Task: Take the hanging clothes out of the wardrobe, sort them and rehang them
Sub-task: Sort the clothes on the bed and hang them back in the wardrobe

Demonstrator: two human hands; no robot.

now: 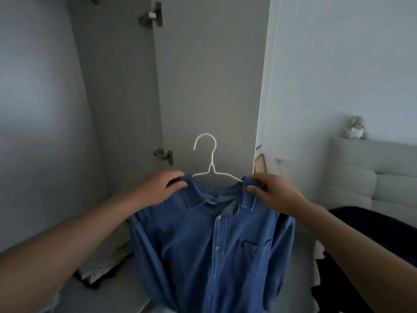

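A blue denim shirt (209, 242) with a chest pocket hangs on a white wire hanger (208, 154), held up in front of the open wardrobe door (209, 75). My left hand (158, 188) grips the shirt's left shoulder beside the collar. On the other side my right hand (270, 193) pinches the right shoulder where the hanger's arm ends. The hanger's hook is free in the air, not on any rail. The shirt's buttons are done up and its sleeves hang down.
The wardrobe interior (45, 109) lies to the left, with folded clothes (106, 265) on its floor. A bed with a padded headboard (372, 177) and dark clothes (372, 222) stands at the right. A small plush toy (356, 131) sits on the headboard.
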